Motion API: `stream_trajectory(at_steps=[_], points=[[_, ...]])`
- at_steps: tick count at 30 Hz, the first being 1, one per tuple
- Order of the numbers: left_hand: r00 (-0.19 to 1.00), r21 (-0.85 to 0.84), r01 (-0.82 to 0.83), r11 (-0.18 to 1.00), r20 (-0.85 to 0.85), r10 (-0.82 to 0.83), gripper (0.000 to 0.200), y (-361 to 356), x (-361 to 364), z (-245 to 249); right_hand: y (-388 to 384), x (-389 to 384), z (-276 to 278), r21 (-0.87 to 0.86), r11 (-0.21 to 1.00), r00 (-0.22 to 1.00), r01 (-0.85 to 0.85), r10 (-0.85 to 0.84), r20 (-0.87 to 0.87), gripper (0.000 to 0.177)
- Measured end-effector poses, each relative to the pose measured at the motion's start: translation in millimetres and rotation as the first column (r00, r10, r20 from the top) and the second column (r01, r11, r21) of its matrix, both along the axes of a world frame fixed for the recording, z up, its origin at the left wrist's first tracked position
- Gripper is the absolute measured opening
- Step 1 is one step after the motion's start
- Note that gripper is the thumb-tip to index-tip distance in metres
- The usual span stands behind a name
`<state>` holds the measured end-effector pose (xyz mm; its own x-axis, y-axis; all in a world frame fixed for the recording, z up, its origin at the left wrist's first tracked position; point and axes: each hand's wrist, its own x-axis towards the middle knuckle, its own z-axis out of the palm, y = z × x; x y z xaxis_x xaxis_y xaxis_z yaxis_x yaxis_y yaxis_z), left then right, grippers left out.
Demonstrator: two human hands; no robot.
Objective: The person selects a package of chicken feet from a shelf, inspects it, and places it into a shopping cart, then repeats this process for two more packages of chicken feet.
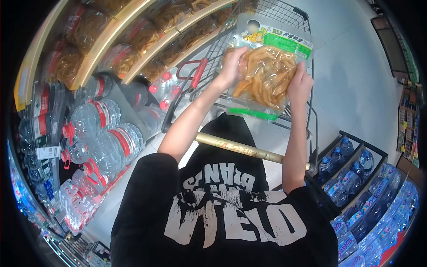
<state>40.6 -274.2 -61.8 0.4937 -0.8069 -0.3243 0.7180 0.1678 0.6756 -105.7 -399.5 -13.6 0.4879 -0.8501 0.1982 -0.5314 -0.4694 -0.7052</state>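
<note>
Between my two hands is a clear sealed food package (267, 73) with a green and white label and pale yellow-brown pieces inside. My left hand (233, 64) grips its left side, and my right hand (300, 84) holds its right edge, thumb on the front. The package is raised above a wire shopping cart (209, 86), whose gold-coloured handle bar (240, 148) crosses in front of my body. Neither hand touches that bar. The cart's basket is partly hidden behind the package.
Wooden shelves (142, 62) with similar packages stand at the upper left. Large water bottles (120, 144) with red handles are below them. A dark rack (356, 133) of blue-capped bottles stands at the lower right. Grey tiled floor (351, 66) shows beyond the cart.
</note>
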Motion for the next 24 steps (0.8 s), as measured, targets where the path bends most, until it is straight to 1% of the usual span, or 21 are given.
stream_trajectory(at_steps=[1,2,4,5,6,7,8,9,10,12,13,14,16,17,20,21,22,24], points=[[1.000,-0.029,0.017,0.999,-0.020,-0.018,0.041,2,0,15,-1,0,0,-0.002,1.000,1.000,0.006,-0.006,0.008,0.053],[1.000,-0.030,0.018,0.999,-0.002,-0.018,0.041,0,1,8,-1,0,0,-0.003,1.000,1.000,0.006,-0.006,0.026,0.053],[0.992,-0.056,-0.004,0.998,0.127,0.011,0.043,-3,8,-19,0,0,-1,0.084,0.996,0.992,-0.031,0.020,0.124,0.054],[0.987,-0.056,0.026,0.998,0.163,-0.017,0.045,-1,12,-18,0,0,-1,0.169,0.984,0.984,-0.060,0.030,0.174,0.054],[0.984,-0.055,0.018,0.998,0.179,-0.008,0.045,0,15,-16,-1,1,-4,0.168,0.983,0.981,-0.071,0.039,0.190,0.054],[0.995,-0.048,0.060,0.997,0.082,-0.056,0.047,3,12,-4,-2,1,-7,0.317,0.940,0.943,-0.128,0.016,0.333,0.053],[0.994,-0.045,0.105,0.994,-0.020,-0.106,0.048,8,9,10,0,2,-6,0.448,0.871,0.888,-0.202,-0.031,0.460,0.052],[0.982,0.013,0.191,0.981,-0.006,-0.191,0.056,13,9,24,0,-2,0,0.536,0.811,0.890,-0.236,-0.040,0.453,0.049],[0.982,0.010,0.190,0.982,-0.001,-0.190,0.056,17,6,39,0,0,-2,0.532,0.812,0.888,-0.240,-0.038,0.458,0.049],[0.984,0.032,0.176,0.984,-0.034,-0.175,0.055,19,0,60,-4,-1,-11,0.587,0.727,0.794,-0.357,-0.095,0.601,0.049],[0.976,-0.044,0.215,0.976,-0.018,-0.216,0.055,17,5,45,-6,-3,-13,0.614,0.704,0.795,-0.356,-0.116,0.595,0.046],[0.973,-0.055,0.228,0.972,-0.018,-0.229,0.055,16,6,46,-5,-1,-13,0.607,0.716,0.795,-0.345,-0.121,0.594,0.046],[0.978,-0.058,0.208,0.976,0.019,-0.207,0.056,17,4,47,-3,3,-16,0.701,0.612,0.726,-0.366,-0.285,0.627,0.043],[0.976,-0.065,0.217,0.974,0.014,-0.217,0.056,17,4,47,-9,-5,-20,0.694,0.515,0.701,-0.503,-0.227,0.676,0.042],[0.989,-0.069,0.148,0.987,0.002,-0.148,0.054,16,4,48,-10,-5,-22,0.701,0.553,0.741,-0.450,-0.208,0.639,0.041],[0.995,-0.067,0.099,0.993,0.029,-0.098,0.053,15,2,50,-10,-6,-20,0.718,0.569,0.786,-0.401,-0.189,0.589,0.042],[0.994,-0.068,0.108,0.992,0.029,-0.106,0.053,14,2,48,-7,-4,-15,0.717,0.574,0.784,-0.395,-0.195,0.589,0.042],[0.994,0.026,0.040,0.999,0.099,-0.042,0.050,13,5,40,-1,3,-6,0.671,0.642,0.746,-0.371,-0.226,0.627,0.042]])
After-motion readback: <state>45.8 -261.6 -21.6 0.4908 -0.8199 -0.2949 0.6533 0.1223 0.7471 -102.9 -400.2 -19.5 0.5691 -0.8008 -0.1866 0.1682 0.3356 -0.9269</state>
